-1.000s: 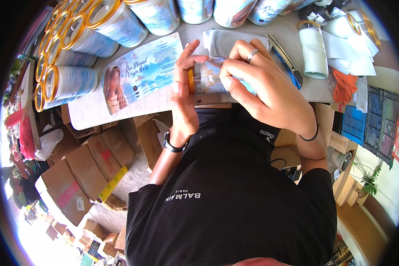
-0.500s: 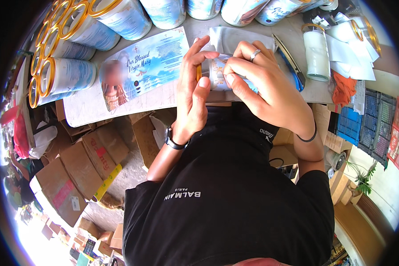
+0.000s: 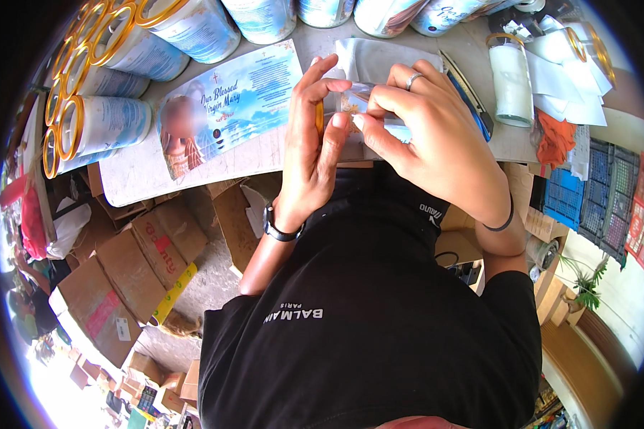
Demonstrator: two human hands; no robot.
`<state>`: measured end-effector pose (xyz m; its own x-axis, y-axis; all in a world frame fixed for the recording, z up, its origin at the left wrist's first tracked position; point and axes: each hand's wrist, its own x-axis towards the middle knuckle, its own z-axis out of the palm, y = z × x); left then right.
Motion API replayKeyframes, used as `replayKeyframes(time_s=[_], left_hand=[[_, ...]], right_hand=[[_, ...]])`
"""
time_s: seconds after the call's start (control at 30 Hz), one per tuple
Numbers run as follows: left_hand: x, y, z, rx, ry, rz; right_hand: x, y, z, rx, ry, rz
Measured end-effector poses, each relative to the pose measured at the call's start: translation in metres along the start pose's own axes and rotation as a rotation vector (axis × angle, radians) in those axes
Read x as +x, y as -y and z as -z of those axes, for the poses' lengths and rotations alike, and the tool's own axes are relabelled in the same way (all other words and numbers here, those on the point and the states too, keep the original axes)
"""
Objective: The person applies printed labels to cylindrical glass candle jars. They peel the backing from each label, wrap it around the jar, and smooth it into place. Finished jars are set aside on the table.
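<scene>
A glass candle jar (image 3: 354, 104) with a printed blue and white label lies on its side between my hands at the table edge. Its gold rim (image 3: 320, 116) faces the palm of my left hand (image 3: 309, 146), whose thumb and bent fingers hold that end. From the other side my right hand (image 3: 429, 132) curls over the jar, thumb and forefinger pressing on the labelled surface; its other fingertips are hidden. Left of the jar, a flat printed label sheet (image 3: 254, 93) rests on the table. Behind the hands is a translucent sheet (image 3: 379, 61).
Labelled candle jars (image 3: 114, 118) with gold rims line the left and far sides of the table (image 3: 129, 179). At right are a dark long tool (image 3: 465, 93), an unlabelled white candle jar (image 3: 511, 82), white papers (image 3: 554, 79) and an orange cloth (image 3: 554, 139). Cardboard boxes (image 3: 136, 264) stand below left.
My right thumb and forefinger have shifted slightly on the labelled jar, the thumb moving up and left. My left hand keeps nearly the same hold.
</scene>
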<state>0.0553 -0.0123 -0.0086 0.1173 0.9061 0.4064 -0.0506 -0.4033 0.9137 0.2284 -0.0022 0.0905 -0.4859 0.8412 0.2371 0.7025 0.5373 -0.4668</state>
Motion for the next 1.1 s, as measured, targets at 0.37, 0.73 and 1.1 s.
replayKeyframes(time_s=[0.37,0.73,1.1], left_hand=[[0.000,0.000,0.004,0.011,0.056,-0.001],[0.000,0.002,-0.007,0.006,0.031,0.029],[0.004,-0.003,0.009,0.117,0.142,-0.026]], right_hand=[[0.004,-0.003,0.008,-0.223,0.106,-0.031],[-0.024,-0.034,-0.004,0.216,0.088,-0.301],[-0.034,-0.051,0.006,0.171,0.083,-0.102]])
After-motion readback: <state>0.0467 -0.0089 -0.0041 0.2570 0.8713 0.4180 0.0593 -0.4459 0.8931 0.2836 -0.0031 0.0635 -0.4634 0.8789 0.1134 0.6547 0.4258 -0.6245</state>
